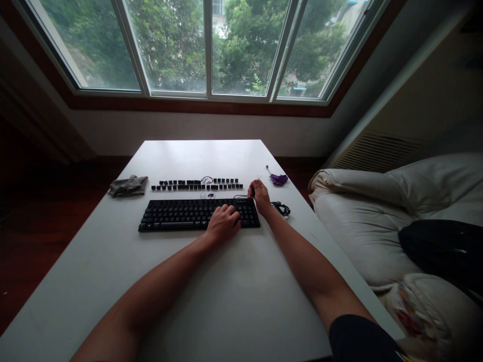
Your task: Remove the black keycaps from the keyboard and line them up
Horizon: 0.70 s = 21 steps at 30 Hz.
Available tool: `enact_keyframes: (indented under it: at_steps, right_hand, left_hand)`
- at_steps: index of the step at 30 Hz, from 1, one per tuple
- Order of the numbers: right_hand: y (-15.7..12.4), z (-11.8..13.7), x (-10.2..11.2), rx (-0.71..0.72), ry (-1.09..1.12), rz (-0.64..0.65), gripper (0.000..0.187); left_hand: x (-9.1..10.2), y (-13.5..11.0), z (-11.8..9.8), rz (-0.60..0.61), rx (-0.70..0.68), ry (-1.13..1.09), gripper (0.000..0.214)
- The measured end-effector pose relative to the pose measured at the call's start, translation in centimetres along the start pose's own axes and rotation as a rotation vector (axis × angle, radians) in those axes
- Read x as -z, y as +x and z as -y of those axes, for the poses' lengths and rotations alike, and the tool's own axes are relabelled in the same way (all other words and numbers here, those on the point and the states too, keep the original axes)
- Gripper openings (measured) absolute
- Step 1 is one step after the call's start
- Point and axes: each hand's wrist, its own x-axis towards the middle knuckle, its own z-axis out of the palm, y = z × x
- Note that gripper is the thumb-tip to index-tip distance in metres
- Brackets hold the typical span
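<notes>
A black keyboard (181, 213) lies flat on the white table (211, 281). My left hand (225, 219) rests on its keys right of the middle, fingers bent over them and holding nothing. Just beyond the keyboard's far right corner is my right hand (259, 195), raised and closed around what looks like a wire keycap puller (259, 177). Its thin wire prongs stick up above the fingers, while the grip is mostly hidden. Behind the keyboard stand two rows of loose black keycaps (181, 187).
A crumpled grey cloth (129, 186) lies at the left edge. Right of my right hand are a purple brush-like thing (278, 179) and a coiled black cable (281, 208). Clear ring-shaped pieces (207, 195) sit near the keycaps. A pale sofa (358, 216) stands to the right.
</notes>
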Motion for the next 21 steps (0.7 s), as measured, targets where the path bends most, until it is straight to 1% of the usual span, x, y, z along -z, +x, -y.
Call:
enact_keyframes:
  at_steps: [4, 9, 13, 17, 21]
  right_hand:
    - [-0.21, 0.26, -0.03, -0.027, -0.025, 0.012, 0.051]
    - [-0.88, 0.81, -0.25, 0.008, -0.038, 0.066, 0.049]
    - [-0.94, 0.55, -0.41, 0.022, 0.039, 0.06, 0.045]
    - [-0.4, 0.05, -0.29, -0.017, 0.117, 0.02, 0.042]
    - [-0.18, -0.07, 0.11, -0.051, 0.152, 0.087, 0.037]
  left_hand:
    - [0.04, -0.03, 0.03, 0.0, -0.001, 0.0, 0.016]
    - [0.05, -0.03, 0.04, 0.003, -0.008, 0.001, 0.017]
    - [0.0, 0.0, 0.04, 0.005, -0.007, -0.001, 0.018]
    - [-0.03, -0.01, 0.02, 0.011, -0.005, 0.003, 0.018]
    - [-0.01, -0.02, 0.04, 0.015, -0.005, 0.009, 0.018]
